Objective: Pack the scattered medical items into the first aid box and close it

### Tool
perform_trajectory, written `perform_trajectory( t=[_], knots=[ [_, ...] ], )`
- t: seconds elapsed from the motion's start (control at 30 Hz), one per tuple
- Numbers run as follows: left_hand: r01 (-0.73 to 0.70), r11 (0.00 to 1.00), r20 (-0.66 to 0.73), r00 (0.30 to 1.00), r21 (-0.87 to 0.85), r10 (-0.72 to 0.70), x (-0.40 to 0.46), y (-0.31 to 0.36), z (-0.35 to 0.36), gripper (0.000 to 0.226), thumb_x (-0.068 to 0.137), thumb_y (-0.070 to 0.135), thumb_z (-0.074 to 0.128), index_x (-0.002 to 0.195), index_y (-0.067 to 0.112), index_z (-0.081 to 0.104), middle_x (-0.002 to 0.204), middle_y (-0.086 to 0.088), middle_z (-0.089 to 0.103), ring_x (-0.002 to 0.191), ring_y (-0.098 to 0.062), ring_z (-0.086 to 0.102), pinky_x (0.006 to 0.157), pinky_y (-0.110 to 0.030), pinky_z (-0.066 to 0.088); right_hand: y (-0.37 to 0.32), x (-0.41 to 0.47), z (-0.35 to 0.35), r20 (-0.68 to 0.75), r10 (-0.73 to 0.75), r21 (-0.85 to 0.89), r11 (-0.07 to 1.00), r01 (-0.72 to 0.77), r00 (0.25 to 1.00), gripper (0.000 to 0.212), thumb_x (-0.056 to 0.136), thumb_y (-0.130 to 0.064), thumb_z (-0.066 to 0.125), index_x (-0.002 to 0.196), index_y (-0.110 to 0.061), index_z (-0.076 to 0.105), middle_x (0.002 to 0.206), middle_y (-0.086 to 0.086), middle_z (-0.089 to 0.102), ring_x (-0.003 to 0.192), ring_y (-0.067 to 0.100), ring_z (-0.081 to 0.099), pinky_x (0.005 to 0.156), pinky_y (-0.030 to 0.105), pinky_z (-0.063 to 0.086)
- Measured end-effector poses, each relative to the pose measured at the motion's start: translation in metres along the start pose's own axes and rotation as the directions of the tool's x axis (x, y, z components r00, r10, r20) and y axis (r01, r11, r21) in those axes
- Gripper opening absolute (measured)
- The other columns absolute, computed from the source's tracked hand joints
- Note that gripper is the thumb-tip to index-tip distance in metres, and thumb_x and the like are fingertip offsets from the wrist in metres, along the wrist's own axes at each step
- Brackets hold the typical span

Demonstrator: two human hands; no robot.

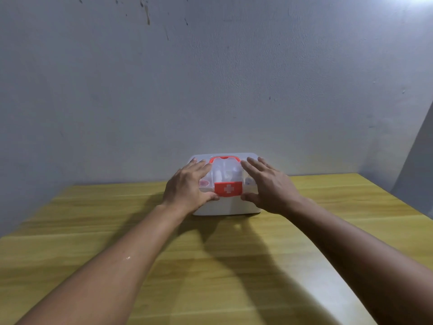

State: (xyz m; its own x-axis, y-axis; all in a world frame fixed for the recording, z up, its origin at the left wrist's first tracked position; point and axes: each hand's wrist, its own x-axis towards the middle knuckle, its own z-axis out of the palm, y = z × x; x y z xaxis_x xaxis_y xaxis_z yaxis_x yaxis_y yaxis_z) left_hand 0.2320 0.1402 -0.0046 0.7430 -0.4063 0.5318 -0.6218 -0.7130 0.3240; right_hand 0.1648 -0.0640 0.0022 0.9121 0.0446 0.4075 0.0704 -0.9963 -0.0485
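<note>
While the lid is pressed by spread fingers (254,165), the red latch (228,188) should be snapped down; seemingly unlatched.

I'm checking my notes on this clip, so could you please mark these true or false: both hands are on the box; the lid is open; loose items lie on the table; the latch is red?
1. Both hands are on the first aid box: true, left hand and right hand.
2. The lid is open: false, it is down.
3. Loose items lie on the table: false, none visible.
4. The latch is red: true.
</note>
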Motion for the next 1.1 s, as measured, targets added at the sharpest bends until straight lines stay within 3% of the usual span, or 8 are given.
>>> perform_trajectory(
  t=[0.17, 0.73, 0.83, 0.9, 1.0, 1.1],
  knots=[
    [0.001, 0.999, 0.072, 0.997, 0.038, -0.003, 0.014, -0.007, 0.001, 0.089, 0.066, 0.023, 0.084, 0.143, 0.026, 0.039, 0.152, 0.006, 0.038, 0.145, -0.011, 0.022, 0.112, -0.033, 0.031, 0.003, 0.009, -0.003, 0.040, -0.001, -0.018, 1.000, 0.002, 0.999, 0.089, 0.083, -0.023, 0.071, 0.151, -0.021, 0.013, 0.158, 0.000, 0.023, 0.147, 0.023, 0.014, 0.105, 0.046, 0.042],
    [0.036, 0.997, 0.036, 0.999, -0.070, -0.033, 0.052, -0.030, 0.024, 0.090, 0.063, 0.012, 0.086, 0.141, 0.023, 0.042, 0.151, 0.005, 0.039, 0.145, -0.009, 0.022, 0.114, -0.030, 0.029, 0.018, 0.050, 0.024, 0.020, 0.031, 0.033, 0.999, -0.032, 0.999, 0.087, 0.084, -0.017, 0.070, 0.150, -0.022, 0.014, 0.160, 0.002, 0.017, 0.148, 0.026, 0.007, 0.110, 0.044, 0.034],
    [0.023, 0.999, 0.035, 0.999, -0.049, -0.021, 0.050, -0.026, 0.023, 0.091, 0.065, 0.013, 0.084, 0.143, 0.022, 0.039, 0.153, 0.002, 0.036, 0.146, -0.012, 0.019, 0.117, -0.036, 0.026, 0.018, 0.048, 0.024, 0.010, 0.015, 0.027, 1.000, -0.015, 1.000, 0.089, 0.085, -0.017, 0.069, 0.151, -0.020, 0.010, 0.160, 0.004, 0.014, 0.148, 0.027, 0.007, 0.112, 0.045, 0.031],
    [0.016, 0.998, 0.083, 0.996, 0.053, -0.020, 0.049, -0.024, 0.020, 0.094, 0.071, 0.020, 0.081, 0.148, 0.023, 0.028, 0.158, 0.002, 0.026, 0.148, -0.014, 0.011, 0.120, -0.043, 0.014, 0.017, 0.045, 0.024, 0.009, 0.008, -0.016, 1.000, -0.007, 1.000, 0.091, 0.087, -0.021, 0.066, 0.151, -0.019, 0.001, 0.162, 0.005, 0.002, 0.148, 0.029, 0.002, 0.114, 0.050, 0.028],
    [0.022, 0.969, 0.152, 0.986, 0.245, -0.061, 0.037, -0.017, 0.021, 0.117, 0.073, 0.039, 0.076, 0.150, 0.023, -0.011, 0.160, -0.002, -0.017, 0.147, -0.018, -0.014, 0.117, -0.048, -0.009, 0.013, 0.028, 0.028, -0.017, 0.107, 0.019, 0.994, -0.107, 0.994, 0.099, 0.089, -0.031, 0.062, 0.150, -0.015, -0.014, 0.160, 0.005, -0.017, 0.147, 0.027, -0.010, 0.118, 0.051, 0.014],
    [0.118, 0.967, 0.112, 0.983, 0.227, -0.146, 0.008, -0.016, 0.030, 0.136, 0.069, 0.050, 0.075, 0.140, 0.019, -0.036, 0.146, -0.008, -0.047, 0.140, -0.026, -0.034, 0.114, -0.050, -0.016, 0.013, 0.002, 0.042, -0.042, 0.237, 0.119, 0.966, -0.231, 0.971, 0.101, 0.088, -0.036, 0.060, 0.149, -0.007, -0.015, 0.159, 0.011, -0.017, 0.147, 0.027, -0.011, 0.120, 0.047, 0.011]
  ],
)
